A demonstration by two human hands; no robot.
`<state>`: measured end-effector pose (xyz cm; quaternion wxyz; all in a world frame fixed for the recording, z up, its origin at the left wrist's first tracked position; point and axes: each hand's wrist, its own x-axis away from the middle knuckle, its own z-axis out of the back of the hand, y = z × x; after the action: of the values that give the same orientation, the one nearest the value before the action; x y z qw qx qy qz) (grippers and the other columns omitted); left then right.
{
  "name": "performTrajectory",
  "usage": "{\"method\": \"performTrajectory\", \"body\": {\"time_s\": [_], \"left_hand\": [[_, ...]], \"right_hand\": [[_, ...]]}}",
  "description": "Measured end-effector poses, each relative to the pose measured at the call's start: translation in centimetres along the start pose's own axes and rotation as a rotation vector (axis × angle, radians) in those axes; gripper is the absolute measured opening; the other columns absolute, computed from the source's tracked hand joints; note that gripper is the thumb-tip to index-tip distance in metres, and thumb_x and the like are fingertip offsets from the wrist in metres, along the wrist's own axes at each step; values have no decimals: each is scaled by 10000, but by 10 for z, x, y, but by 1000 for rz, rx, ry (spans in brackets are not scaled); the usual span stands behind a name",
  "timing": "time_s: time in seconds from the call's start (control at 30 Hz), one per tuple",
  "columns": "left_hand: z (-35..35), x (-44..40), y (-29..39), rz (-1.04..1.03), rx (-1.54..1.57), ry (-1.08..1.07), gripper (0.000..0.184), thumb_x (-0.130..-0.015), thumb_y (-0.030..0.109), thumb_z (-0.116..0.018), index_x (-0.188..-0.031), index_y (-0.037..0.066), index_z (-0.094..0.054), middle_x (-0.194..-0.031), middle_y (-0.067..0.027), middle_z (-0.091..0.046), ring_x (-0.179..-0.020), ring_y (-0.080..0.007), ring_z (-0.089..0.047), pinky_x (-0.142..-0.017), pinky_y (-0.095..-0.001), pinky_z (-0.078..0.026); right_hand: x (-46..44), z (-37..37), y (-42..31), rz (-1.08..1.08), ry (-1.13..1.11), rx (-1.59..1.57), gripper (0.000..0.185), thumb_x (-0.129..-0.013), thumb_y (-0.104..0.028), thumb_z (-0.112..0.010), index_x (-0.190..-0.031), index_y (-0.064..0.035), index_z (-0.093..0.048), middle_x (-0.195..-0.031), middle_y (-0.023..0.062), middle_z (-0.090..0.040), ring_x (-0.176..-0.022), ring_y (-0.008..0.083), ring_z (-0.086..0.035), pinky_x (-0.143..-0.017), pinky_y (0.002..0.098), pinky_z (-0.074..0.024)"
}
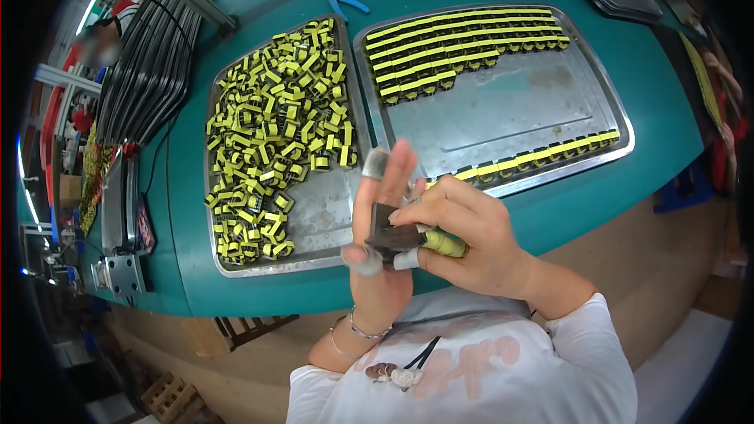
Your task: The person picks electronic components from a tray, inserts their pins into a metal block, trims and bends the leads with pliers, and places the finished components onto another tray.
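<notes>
In front of my chest, my left hand (382, 243) is raised with its fingers pointing up. White coverings wrap some of its fingertips. A dark block-like piece (384, 229) lies against its palm, with the thumb at the lower edge. My right hand (479, 239) closes round a yellow-green piece (444, 243), while its index finger and thumb pinch the dark piece. The fingers hide where the dark and yellow-green pieces meet, so I cannot tell whether they are joined. Just beyond my hands stand two metal trays of small yellow-and-black components.
The left tray (314, 259) carries a loose heap of components (275, 118). Tidy rows (463, 35) line the far side of the right tray (620, 122), with another row (542, 159) along its near edge. Blue-handled cutters (347, 6) lie behind. Black trays (149, 63) stack at left.
</notes>
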<state>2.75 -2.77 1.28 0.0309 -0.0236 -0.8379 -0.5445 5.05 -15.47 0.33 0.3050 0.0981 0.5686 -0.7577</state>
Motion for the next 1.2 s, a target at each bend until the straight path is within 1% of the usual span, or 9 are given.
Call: {"method": "performTrajectory", "body": {"time_s": [0.2,0.3,0.33,0.47,0.57,0.7,0.87,0.97,1.2], "left_hand": [[20,3,0,88,433,-304,973,-872,761,-353,-1511,43,-202,-1508,-231,-316,-1381,-324,-347,-1099,-415,-331],[38,14,-3,103,-105,-350,821,-951,610,-417,-1481,-1,-274,-1465,-230,-378,-1290,-264,-449,-1049,-376,-380],[41,16,-5,93,-90,-290,676,-998,478,-444,-1427,-37,-351,-1357,-216,-501,-1149,-208,-548,-979,-342,-441],[38,13,-14,-40,-34,-103,495,-1023,379,-435,-1311,-23,-469,-1107,-179,-661,-778,-109,-585,-718,-249,-489],[50,13,10,-342,-587,178,378,-1008,280,-491,-1252,-4,-543,-1073,-149,-673,-704,-77,-532,-662,-236,-460],[125,12,40,-654,-1304,713,286,-981,184,-522,-1176,-9,-601,-1015,-130,-676,-784,-167,-608,-663,-304,-485],[184,31,49,-329,-1906,758,296,-937,120,-549,-1220,34,-544,-1109,-145,-595,-878,-342,-629,-720,-395,-504],[179,31,45,-286,-1890,763,333,-905,84,-556,-1234,44,-519,-1153,-134,-556,-918,-379,-610,-724,-430,-497],[158,25,38,-423,-1824,647,314,-859,41,-563,-1171,12,-564,-1104,-148,-577,-933,-376,-605,-736,-434,-492]], "right_hand": [[-4,7,7,320,-50,202,370,-646,-42,-716,-1012,-83,-687,-883,47,-554,-717,197,-562,-617,321,-470],[4,8,7,420,-92,237,302,-682,-80,-696,-983,-74,-678,-905,43,-548,-719,187,-556,-602,317,-462],[7,6,8,419,-87,232,303,-682,-80,-696,-984,-72,-679,-908,45,-550,-718,186,-555,-595,316,-458],[8,9,2,410,-9,195,331,-653,-58,-716,-984,-63,-695,-874,49,-570,-682,191,-561,-557,321,-451],[7,25,-1,321,52,219,386,-607,-6,-724,-988,-65,-704,-852,55,-582,-667,205,-571,-553,326,-461],[9,51,6,215,118,337,467,-548,67,-706,-994,-72,-707,-855,66,-594,-691,225,-591,-569,330,-484],[-2,85,21,93,119,444,448,-608,116,-664,-1023,-50,-643,-881,107,-607,-731,260,-601,-613,329,-494],[-18,100,29,-143,92,434,332,-699,83,-671,-1009,-22,-616,-894,112,-609,-750,273,-596,-640,339,-481],[-58,114,80,-167,5,573,250,-787,-32,-691,-1024,-5,-614,-979,142,-624,-838,336,-602,-724,405,-472]]}}
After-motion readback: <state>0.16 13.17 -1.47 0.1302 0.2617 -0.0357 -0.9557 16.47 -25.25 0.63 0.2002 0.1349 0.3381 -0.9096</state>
